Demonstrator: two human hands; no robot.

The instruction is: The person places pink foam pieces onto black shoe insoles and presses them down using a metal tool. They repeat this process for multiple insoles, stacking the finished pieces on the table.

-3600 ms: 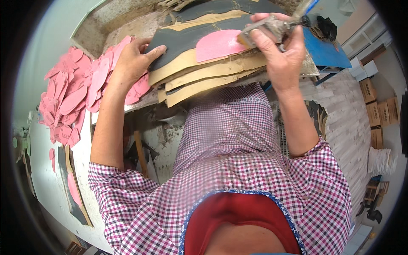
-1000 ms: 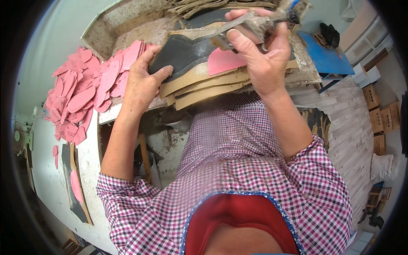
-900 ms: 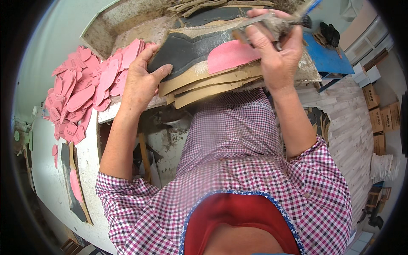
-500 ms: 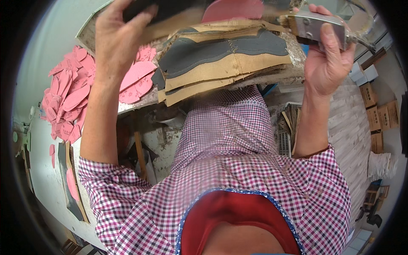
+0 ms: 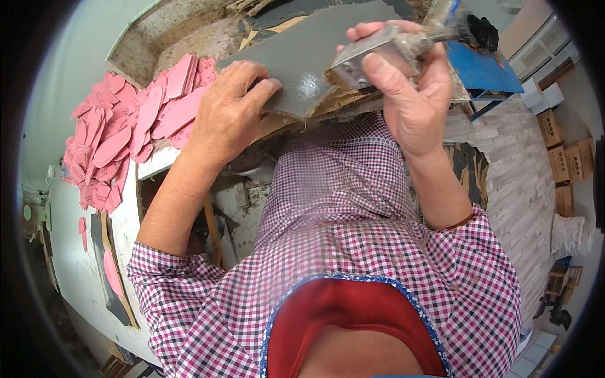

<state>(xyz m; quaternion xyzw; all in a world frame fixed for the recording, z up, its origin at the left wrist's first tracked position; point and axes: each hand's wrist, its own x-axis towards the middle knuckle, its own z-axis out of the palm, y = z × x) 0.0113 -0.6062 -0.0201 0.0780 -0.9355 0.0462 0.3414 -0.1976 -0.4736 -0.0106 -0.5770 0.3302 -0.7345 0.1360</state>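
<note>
A large dark grey sheet [image 5: 296,44], perhaps leather or coated material, lies over tan-backed pieces [image 5: 353,101] on the bench. At the sheet's left edge my left hand [image 5: 230,104] is closed, its fingers bent and the thumb against the material. A whitish glossy patch [image 5: 309,86] shows on the sheet near its front corner. My right hand [image 5: 409,94] grips a silver, box-shaped metal brush [image 5: 372,62] with a fitting at its rear, blurred by motion. Its brownish bristle end hangs close above the sheet, right of the patch; whether it touches cannot be told.
Pink cut pieces [image 5: 104,142] are heaped left of my left hand. A dark strip with a pink piece [image 5: 112,272] lies on the white table [image 5: 72,252]. To the right stand a blue table [image 5: 482,72] and cardboard boxes [image 5: 564,160]. A trough-like bench rim [image 5: 142,38] rises behind.
My left hand has come down and nearer, onto the grey sheet, which now covers the stitched dark piece seen before. My right hand has moved left with the brush, turning it toward the sheet.
</note>
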